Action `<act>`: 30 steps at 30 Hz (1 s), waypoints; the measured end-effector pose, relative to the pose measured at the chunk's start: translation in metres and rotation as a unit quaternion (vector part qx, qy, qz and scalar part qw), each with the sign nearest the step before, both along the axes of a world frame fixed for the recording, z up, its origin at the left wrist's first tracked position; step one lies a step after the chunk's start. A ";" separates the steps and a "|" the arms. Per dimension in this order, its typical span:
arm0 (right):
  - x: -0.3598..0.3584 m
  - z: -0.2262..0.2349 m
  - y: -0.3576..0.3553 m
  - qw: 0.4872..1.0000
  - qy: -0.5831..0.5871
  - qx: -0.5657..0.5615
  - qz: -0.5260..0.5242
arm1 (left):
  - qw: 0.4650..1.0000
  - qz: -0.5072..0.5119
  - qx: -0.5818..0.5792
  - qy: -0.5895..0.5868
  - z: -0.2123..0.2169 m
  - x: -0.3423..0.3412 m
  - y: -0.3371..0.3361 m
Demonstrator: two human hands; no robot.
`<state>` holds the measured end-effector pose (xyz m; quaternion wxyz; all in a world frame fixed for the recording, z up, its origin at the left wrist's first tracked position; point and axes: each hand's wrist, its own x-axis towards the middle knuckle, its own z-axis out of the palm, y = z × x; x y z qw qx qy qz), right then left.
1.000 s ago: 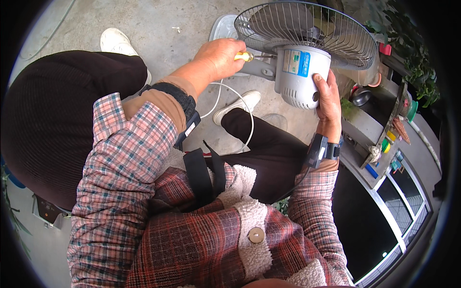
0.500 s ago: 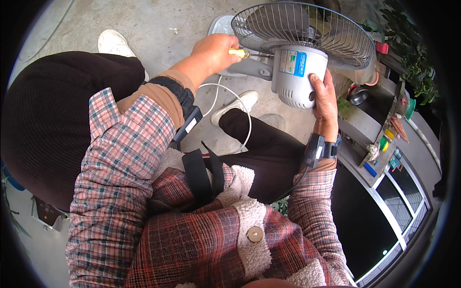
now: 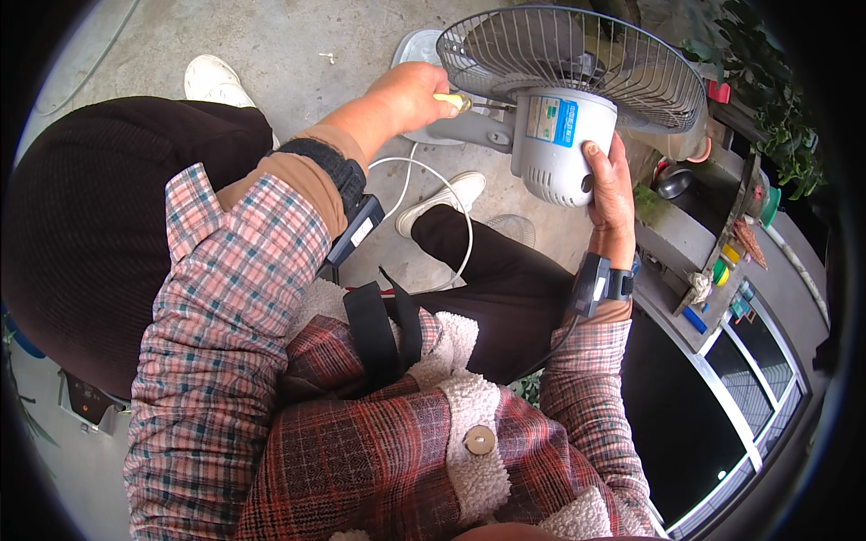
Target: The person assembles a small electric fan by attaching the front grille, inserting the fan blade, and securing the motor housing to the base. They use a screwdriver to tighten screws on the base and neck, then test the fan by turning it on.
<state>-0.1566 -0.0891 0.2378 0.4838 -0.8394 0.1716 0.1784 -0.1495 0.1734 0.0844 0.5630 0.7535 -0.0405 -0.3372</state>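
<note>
My left hand (image 3: 404, 97) is closed around the yellow handle of a screwdriver (image 3: 458, 103). Its metal shaft points right and meets the fan near the joint of the neck and motor housing; the tip's exact seat is too small to make out. The electric fan (image 3: 561, 149) is tilted, with its grey wire cage beyond the light grey motor housing, which bears a blue and white label. Against the housing's right side, my right hand (image 3: 612, 185) grips it, thumb on the near face and other fingers mostly hidden behind. The neck (image 3: 469, 131) runs left beneath my left hand.
The fan's round base (image 3: 417, 47) lies on the concrete floor past my left hand. A white cable (image 3: 468, 236) loops between my legs, near my white shoe (image 3: 444, 200). At right stand a ledge with small coloured items (image 3: 722, 269), a dark pan (image 3: 672, 180) and leafy plants (image 3: 789, 135).
The fan and my left hand with the screwdriver have shifted by a very small amount. Both grips stay the same.
</note>
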 end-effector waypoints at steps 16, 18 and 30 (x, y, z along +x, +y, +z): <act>0.001 0.000 0.005 1.000 -0.003 0.014 -0.002 | 0.999 0.007 0.026 0.027 0.010 0.005 0.003; 0.000 0.001 0.004 1.000 -0.006 0.008 -0.003 | 0.996 0.006 -0.001 0.086 0.006 0.007 0.001; 0.000 -0.001 0.001 1.000 -0.008 0.015 -0.002 | 0.988 -0.014 0.118 -0.094 0.013 0.000 0.012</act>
